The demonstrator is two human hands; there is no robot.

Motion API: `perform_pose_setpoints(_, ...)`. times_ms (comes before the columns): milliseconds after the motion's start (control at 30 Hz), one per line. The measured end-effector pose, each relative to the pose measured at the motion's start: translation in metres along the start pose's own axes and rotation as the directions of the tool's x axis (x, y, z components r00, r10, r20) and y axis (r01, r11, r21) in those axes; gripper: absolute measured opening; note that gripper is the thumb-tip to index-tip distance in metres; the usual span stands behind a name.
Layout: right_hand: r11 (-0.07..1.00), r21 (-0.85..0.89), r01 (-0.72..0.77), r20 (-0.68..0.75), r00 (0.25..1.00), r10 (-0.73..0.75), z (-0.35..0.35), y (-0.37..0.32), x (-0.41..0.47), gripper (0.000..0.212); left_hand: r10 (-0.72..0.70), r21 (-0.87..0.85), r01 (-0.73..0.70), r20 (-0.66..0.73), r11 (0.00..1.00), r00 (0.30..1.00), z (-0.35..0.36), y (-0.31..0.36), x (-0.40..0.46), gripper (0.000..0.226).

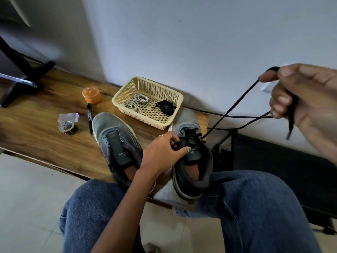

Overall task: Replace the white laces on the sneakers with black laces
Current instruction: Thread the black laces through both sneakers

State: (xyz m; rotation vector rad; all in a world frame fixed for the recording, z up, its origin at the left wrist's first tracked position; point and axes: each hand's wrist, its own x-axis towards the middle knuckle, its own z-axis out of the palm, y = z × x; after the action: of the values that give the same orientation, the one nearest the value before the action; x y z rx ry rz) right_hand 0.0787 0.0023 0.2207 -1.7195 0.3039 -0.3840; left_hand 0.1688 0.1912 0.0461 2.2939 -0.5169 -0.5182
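Black lace (237, 105) half-threaded thru grey right sneaker (191, 152), pulled taut, pinched by right hand (299, 95) & left hand (164, 152).

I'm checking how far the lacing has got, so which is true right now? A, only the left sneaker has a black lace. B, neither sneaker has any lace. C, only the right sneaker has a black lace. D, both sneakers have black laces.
C: the right sneaker has a black lace through its eyelets, while the left sneaker shows bare eyelets.
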Motion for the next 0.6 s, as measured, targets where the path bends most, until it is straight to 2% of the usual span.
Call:
perform_pose_setpoints(333, 0.992, -0.003, 0.129, 0.086, 0.988, -0.128, 0.009, -0.021, -0.007, 0.023, 0.060, -0.112, -0.062, -0.021, 0.992, 0.998, 0.001, -0.003, 0.002, 0.036)
perform_pose_setpoints(600, 0.989, -0.028, 0.147, 0.107, 0.984, -0.143, 0.016, -0.016, -0.012, 0.035, 0.037, -0.113, -0.034, 0.016, 0.993, 0.999, 0.001, -0.006, 0.003, 0.044)
